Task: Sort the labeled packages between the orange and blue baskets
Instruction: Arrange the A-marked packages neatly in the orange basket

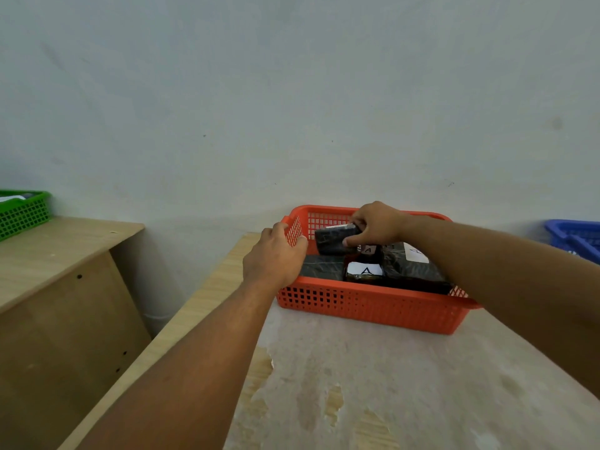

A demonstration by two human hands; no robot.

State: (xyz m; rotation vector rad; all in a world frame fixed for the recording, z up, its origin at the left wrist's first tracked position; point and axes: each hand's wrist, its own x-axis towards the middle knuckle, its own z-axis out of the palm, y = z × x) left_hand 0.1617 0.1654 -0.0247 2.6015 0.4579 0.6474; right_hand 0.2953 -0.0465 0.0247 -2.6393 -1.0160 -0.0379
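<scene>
Right fingers [352, 239] pinch a black package [334, 239] over the orange basket [367, 308]; left fingers [297, 243] grip its rim, on a worn table [373, 384].

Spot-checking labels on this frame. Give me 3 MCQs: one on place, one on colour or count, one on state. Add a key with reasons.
1. Where is the blue basket?
A. at the right edge, beyond the right forearm
B. on the side cabinet at left
C. inside the orange basket

2. What colour is the basket on the side cabinet?
A. blue
B. green
C. orange

3. What is the right hand doing?
A. resting flat on the table
B. gripping the orange basket's rim
C. holding a black package above the orange basket

Key:
1 A: it shows at the right edge of the view.
2 B: the green basket stands there.
3 C: its fingers wrap the black package over the orange basket; the left hand holds the rim.
</scene>
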